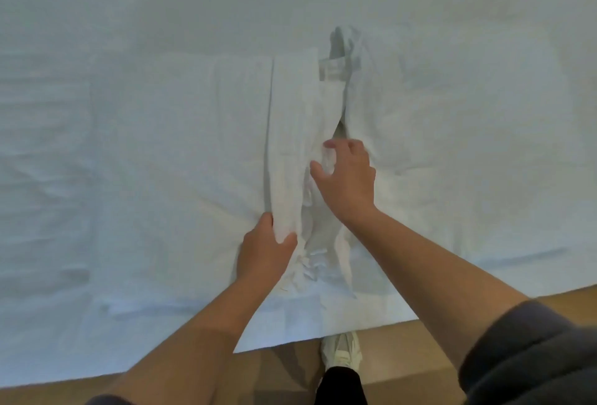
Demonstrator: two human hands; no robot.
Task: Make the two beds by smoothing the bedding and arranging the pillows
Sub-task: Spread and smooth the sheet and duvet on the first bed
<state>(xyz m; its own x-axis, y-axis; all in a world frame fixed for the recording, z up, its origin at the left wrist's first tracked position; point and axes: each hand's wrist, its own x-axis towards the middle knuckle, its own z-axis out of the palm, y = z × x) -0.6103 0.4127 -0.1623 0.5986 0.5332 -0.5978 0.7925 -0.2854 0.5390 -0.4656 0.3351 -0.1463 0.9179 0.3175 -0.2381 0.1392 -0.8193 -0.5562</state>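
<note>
Head view: at the near edge of a bed spread with a pale, creased sheet (pixel 97 178), a person's left hand (pixel 265 252) clamps thumb and fingers on the lower end of a long white fold of bedding (pixel 290 146), raising it, apparently to open the layers. The right hand (pixel 347 178) curls its fingers round bunched white cloth (pixel 319 233) just beside it, likely to tug it flat. A pale shoe (pixel 342 349) stands on the wooden floor (pixel 403 372).
</note>
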